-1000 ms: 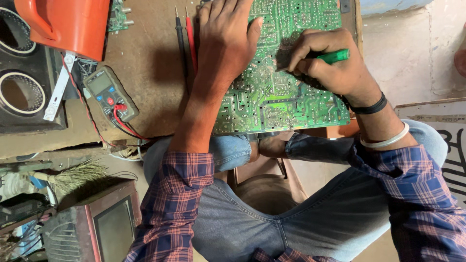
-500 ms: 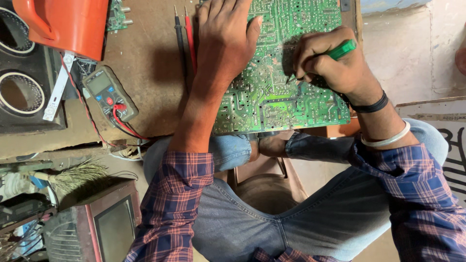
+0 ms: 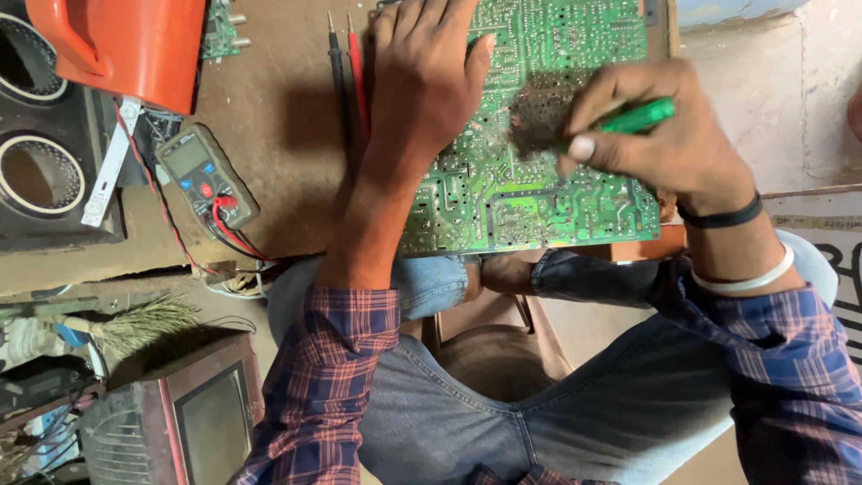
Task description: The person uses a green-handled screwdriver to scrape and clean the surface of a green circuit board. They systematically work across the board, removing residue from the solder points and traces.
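Orange plastic of a jug [image 3: 126, 45] shows at the far left, above a multimeter [image 3: 205, 175] whose red and black probes [image 3: 346, 72] lie on the brown bench. Just beside them the left hand [image 3: 431, 90] presses flat, fingers together, on the green circuit board [image 3: 539, 193] at the bench's front edge. Over the board's dark patch the right hand [image 3: 655, 144] has its fingers clamped on a green-handled tool [image 3: 637, 115].

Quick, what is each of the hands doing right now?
Left hand: open, flat on the green circuit board.
Right hand: closed around a green-handled tool.
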